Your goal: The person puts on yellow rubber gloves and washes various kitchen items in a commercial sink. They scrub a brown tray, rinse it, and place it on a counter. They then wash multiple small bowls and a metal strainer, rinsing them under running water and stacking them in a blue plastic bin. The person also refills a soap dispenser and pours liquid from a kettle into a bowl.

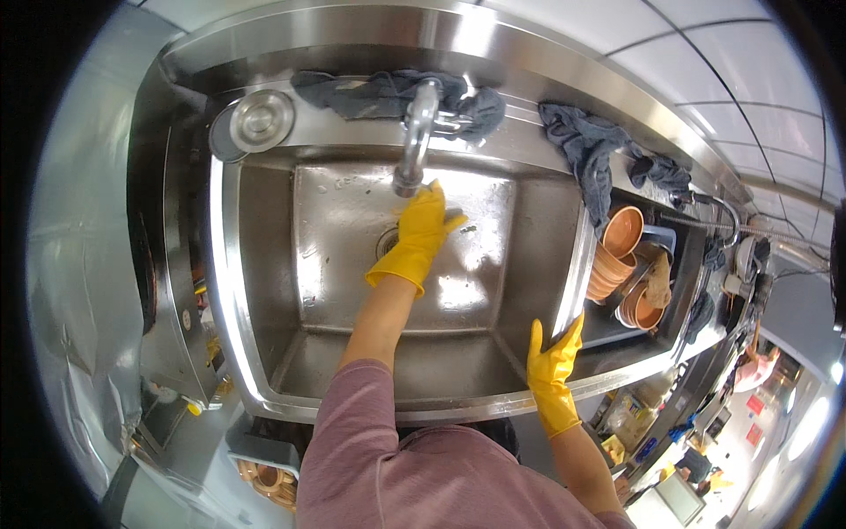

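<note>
Two yellow rubber gloves cover my hands. My left hand is stretched over the stainless steel sink basin, just below the outlet of the chrome faucet, fingers apart and holding nothing. Part of the drain shows beside that glove. My right hand rests at the basin's right front rim, fingers spread, with nothing in its grasp. Small dark scraps and wet spots lie on the basin floor. Whether water runs from the faucet cannot be told.
Stacked brown bowls stand in the right-hand sink. Dark cloths lie along the back ledge. A round metal lid or dish sits at the back left corner. A grey bin with brown bowls is at lower left. Other people appear far right.
</note>
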A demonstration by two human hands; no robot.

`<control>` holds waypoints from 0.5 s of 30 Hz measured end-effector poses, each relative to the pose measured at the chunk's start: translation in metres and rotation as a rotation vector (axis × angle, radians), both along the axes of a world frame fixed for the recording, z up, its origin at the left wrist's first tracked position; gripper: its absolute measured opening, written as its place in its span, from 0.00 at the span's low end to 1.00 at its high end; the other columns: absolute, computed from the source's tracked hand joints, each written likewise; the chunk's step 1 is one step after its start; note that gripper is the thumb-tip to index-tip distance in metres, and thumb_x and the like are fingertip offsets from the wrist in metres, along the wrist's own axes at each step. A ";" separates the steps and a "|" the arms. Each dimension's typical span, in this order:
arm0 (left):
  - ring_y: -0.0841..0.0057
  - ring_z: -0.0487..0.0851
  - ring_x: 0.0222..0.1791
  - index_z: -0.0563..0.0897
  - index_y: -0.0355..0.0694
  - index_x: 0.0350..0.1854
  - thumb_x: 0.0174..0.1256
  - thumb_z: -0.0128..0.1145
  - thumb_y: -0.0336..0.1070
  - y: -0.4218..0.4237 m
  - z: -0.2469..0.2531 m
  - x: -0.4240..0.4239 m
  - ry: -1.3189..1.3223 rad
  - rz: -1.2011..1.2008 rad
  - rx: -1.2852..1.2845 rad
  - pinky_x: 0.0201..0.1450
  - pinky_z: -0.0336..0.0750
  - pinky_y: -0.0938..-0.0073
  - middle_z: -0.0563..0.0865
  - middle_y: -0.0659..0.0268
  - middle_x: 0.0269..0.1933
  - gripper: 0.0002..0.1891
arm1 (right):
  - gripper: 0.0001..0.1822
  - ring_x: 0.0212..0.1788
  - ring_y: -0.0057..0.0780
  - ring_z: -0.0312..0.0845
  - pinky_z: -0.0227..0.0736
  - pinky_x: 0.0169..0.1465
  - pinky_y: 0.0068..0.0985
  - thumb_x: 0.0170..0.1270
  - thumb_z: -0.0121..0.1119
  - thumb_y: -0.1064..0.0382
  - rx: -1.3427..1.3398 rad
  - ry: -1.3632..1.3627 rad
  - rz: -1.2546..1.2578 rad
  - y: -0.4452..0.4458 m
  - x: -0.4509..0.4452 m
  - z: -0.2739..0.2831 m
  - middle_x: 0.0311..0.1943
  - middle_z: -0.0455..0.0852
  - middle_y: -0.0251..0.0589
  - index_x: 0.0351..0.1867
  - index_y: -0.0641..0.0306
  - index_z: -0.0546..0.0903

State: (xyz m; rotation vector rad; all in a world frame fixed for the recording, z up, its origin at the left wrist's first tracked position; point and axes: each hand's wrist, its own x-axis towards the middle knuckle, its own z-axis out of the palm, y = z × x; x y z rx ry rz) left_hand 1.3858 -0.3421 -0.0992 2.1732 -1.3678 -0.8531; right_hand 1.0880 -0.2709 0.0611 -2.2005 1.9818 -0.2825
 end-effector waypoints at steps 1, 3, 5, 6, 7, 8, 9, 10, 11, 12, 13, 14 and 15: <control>0.47 0.83 0.54 0.72 0.31 0.68 0.63 0.71 0.55 -0.002 -0.012 -0.013 -0.032 -0.068 -0.024 0.60 0.78 0.55 0.85 0.45 0.54 0.40 | 0.51 0.62 0.64 0.77 0.75 0.64 0.45 0.64 0.75 0.53 0.003 -0.016 -0.013 0.000 0.001 0.000 0.64 0.76 0.67 0.81 0.66 0.57; 0.44 0.84 0.50 0.77 0.36 0.64 0.61 0.74 0.52 -0.005 -0.026 -0.042 -0.078 -0.148 -0.093 0.56 0.80 0.53 0.86 0.45 0.53 0.34 | 0.51 0.61 0.64 0.78 0.76 0.63 0.45 0.63 0.76 0.54 0.006 -0.046 -0.039 0.001 0.001 0.001 0.63 0.76 0.67 0.81 0.67 0.57; 0.50 0.85 0.55 0.78 0.36 0.64 0.65 0.69 0.51 -0.013 -0.034 -0.062 0.067 -0.169 0.163 0.59 0.79 0.56 0.86 0.47 0.55 0.31 | 0.51 0.58 0.63 0.80 0.78 0.60 0.44 0.62 0.77 0.53 -0.034 -0.048 0.002 -0.002 0.005 0.005 0.61 0.78 0.67 0.81 0.67 0.59; 0.54 0.85 0.57 0.78 0.36 0.64 0.68 0.67 0.50 -0.016 -0.042 -0.073 0.139 -0.178 0.292 0.60 0.79 0.58 0.86 0.48 0.56 0.29 | 0.51 0.57 0.63 0.81 0.78 0.59 0.44 0.62 0.77 0.53 -0.021 -0.046 -0.019 -0.001 0.005 0.005 0.61 0.78 0.67 0.81 0.66 0.59; 0.54 0.85 0.56 0.79 0.36 0.63 0.68 0.66 0.50 -0.014 -0.049 -0.083 0.126 -0.186 0.329 0.59 0.79 0.58 0.87 0.48 0.55 0.28 | 0.51 0.56 0.62 0.82 0.79 0.57 0.43 0.62 0.77 0.52 -0.043 -0.032 0.010 0.000 0.002 0.005 0.60 0.79 0.67 0.81 0.66 0.59; 0.55 0.86 0.55 0.79 0.36 0.62 0.68 0.66 0.49 -0.006 -0.053 -0.088 0.104 -0.191 0.351 0.58 0.80 0.59 0.87 0.49 0.54 0.27 | 0.52 0.56 0.61 0.82 0.79 0.56 0.43 0.62 0.77 0.51 -0.054 -0.044 0.008 0.000 0.001 0.003 0.59 0.79 0.67 0.81 0.67 0.59; 0.56 0.86 0.53 0.80 0.37 0.61 0.69 0.65 0.49 0.000 -0.058 -0.093 0.086 -0.199 0.374 0.57 0.80 0.59 0.87 0.49 0.54 0.26 | 0.52 0.55 0.61 0.82 0.80 0.56 0.42 0.62 0.77 0.51 -0.065 -0.029 0.009 0.001 0.000 0.003 0.59 0.79 0.66 0.80 0.67 0.59; 0.56 0.86 0.52 0.80 0.37 0.60 0.69 0.65 0.48 0.006 -0.062 -0.099 0.065 -0.205 0.389 0.56 0.80 0.59 0.88 0.49 0.53 0.24 | 0.52 0.55 0.60 0.82 0.80 0.55 0.42 0.62 0.77 0.51 -0.076 -0.013 0.010 0.002 0.000 0.003 0.58 0.80 0.66 0.80 0.68 0.59; 0.57 0.86 0.51 0.81 0.37 0.59 0.69 0.65 0.48 0.012 -0.066 -0.102 0.049 -0.208 0.398 0.56 0.80 0.60 0.88 0.50 0.52 0.23 | 0.51 0.53 0.60 0.82 0.80 0.54 0.41 0.62 0.77 0.51 -0.068 -0.027 -0.008 0.002 -0.001 0.002 0.57 0.80 0.65 0.80 0.68 0.60; 0.58 0.87 0.50 0.82 0.37 0.59 0.70 0.64 0.47 0.018 -0.067 -0.106 0.031 -0.218 0.408 0.55 0.81 0.60 0.88 0.50 0.51 0.22 | 0.52 0.53 0.59 0.83 0.81 0.54 0.41 0.61 0.77 0.50 -0.072 -0.027 0.009 0.000 0.000 0.005 0.57 0.80 0.65 0.80 0.68 0.60; 0.58 0.87 0.49 0.82 0.38 0.58 0.70 0.64 0.46 0.024 -0.066 -0.106 0.009 -0.224 0.412 0.54 0.81 0.60 0.88 0.51 0.50 0.21 | 0.52 0.53 0.59 0.83 0.81 0.54 0.41 0.62 0.77 0.49 -0.058 -0.054 -0.008 0.001 -0.002 0.003 0.57 0.80 0.65 0.80 0.68 0.60; 0.59 0.87 0.48 0.83 0.38 0.57 0.70 0.63 0.46 0.031 -0.065 -0.108 -0.012 -0.229 0.414 0.53 0.81 0.61 0.89 0.51 0.50 0.20 | 0.53 0.53 0.58 0.83 0.81 0.54 0.40 0.62 0.77 0.48 -0.044 -0.081 -0.024 0.003 -0.003 0.003 0.57 0.80 0.64 0.80 0.68 0.59; 0.59 0.87 0.47 0.84 0.38 0.56 0.70 0.63 0.45 0.039 -0.065 -0.108 -0.040 -0.237 0.413 0.52 0.82 0.61 0.89 0.51 0.49 0.19 | 0.52 0.58 0.64 0.77 0.76 0.59 0.44 0.63 0.76 0.50 0.041 -0.117 -0.110 0.003 0.004 0.013 0.58 0.78 0.69 0.81 0.67 0.57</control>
